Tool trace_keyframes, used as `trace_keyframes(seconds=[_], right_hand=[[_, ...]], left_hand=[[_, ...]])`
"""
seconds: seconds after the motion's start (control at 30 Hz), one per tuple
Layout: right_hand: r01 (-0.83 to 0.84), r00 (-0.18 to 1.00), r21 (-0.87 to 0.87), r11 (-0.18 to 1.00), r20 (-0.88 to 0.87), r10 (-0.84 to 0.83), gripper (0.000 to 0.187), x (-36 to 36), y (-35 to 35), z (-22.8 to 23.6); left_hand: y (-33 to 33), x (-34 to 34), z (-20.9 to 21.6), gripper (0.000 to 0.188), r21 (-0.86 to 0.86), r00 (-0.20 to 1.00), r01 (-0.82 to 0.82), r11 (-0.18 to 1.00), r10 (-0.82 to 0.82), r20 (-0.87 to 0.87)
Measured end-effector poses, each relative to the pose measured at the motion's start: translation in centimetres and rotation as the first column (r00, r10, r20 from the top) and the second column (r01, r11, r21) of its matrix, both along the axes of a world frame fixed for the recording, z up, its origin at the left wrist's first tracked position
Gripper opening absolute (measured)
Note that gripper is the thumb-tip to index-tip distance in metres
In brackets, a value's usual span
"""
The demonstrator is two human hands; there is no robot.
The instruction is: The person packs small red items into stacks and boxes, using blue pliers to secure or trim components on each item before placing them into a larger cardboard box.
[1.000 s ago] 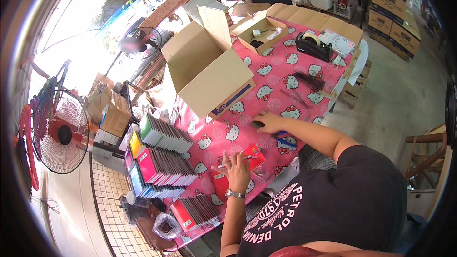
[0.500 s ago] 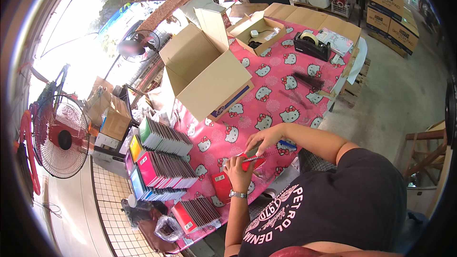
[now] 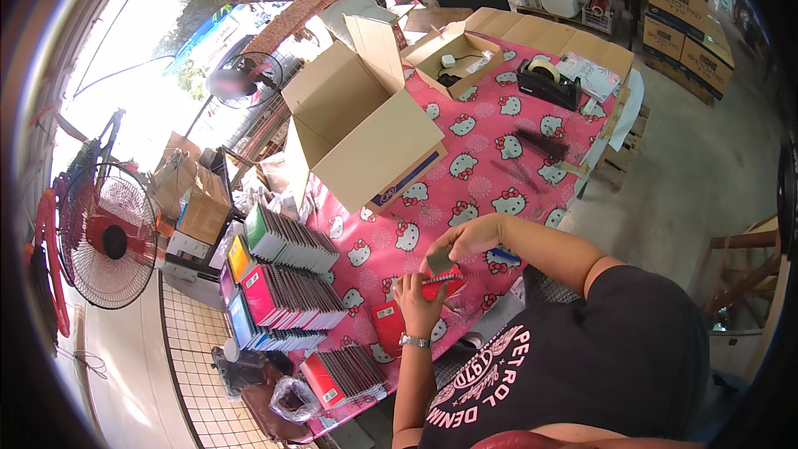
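My left hand (image 3: 418, 298), with a watch on its wrist, has its fingers on a red spiral notebook (image 3: 453, 287) at the table's near side. Above that notebook's bound edge, my right hand (image 3: 470, 239) pinches a small flat grey-green piece (image 3: 439, 263); whether it is loose or part of the notebook I cannot tell. Another red notebook (image 3: 387, 324) lies flat beside my left wrist. A blue object (image 3: 504, 255), partly hidden, rests by my right forearm.
Stacked spiral notebooks (image 3: 287, 295) stand at the table's left, with a row of red ones (image 3: 342, 376) nearer. Beyond are a large open carton (image 3: 378, 150), a shallow box (image 3: 455, 58) and a tape dispenser (image 3: 549, 83). A fan (image 3: 112, 237) stands far left.
My right hand has lifted slightly off the notebook's bound edge, and the grey-green piece shows more fully in its fingers. My left hand has stayed almost in place.
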State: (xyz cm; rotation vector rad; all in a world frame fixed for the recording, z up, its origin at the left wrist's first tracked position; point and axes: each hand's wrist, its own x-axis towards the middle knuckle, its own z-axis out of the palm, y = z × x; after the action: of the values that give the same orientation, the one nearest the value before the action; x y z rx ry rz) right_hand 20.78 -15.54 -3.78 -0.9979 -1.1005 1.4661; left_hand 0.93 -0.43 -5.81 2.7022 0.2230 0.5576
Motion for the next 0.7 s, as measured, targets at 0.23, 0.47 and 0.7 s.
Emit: trace_keyframes(seconds=[0.23, 0.47, 0.7], right_hand=[[-0.002, 0.976, 0.066, 0.998, -0.217, 0.017, 0.056, -0.4, -0.1, 0.3], [0.039, 0.998, 0.049, 0.998, -0.045, -0.037, 0.055, -0.6, 0.7, 0.5], [0.022, 0.992, -0.064, 0.998, 0.123, -0.014, 0.049, -0.1, 3.1, 0.8]], left_hand=[[0.2, 0.5, 0.7, 0.040, -0.041, 1.000, 0.007, 0.999, -0.006, 0.012], [1.7, 0.1, 0.3, 0.032, -0.137, 0.998, 0.048, 0.989, -0.041, 0.056], [3.9, -0.6, -0.2, 0.030, -0.125, 0.999, 0.028, 0.992, -0.022, 0.049]])
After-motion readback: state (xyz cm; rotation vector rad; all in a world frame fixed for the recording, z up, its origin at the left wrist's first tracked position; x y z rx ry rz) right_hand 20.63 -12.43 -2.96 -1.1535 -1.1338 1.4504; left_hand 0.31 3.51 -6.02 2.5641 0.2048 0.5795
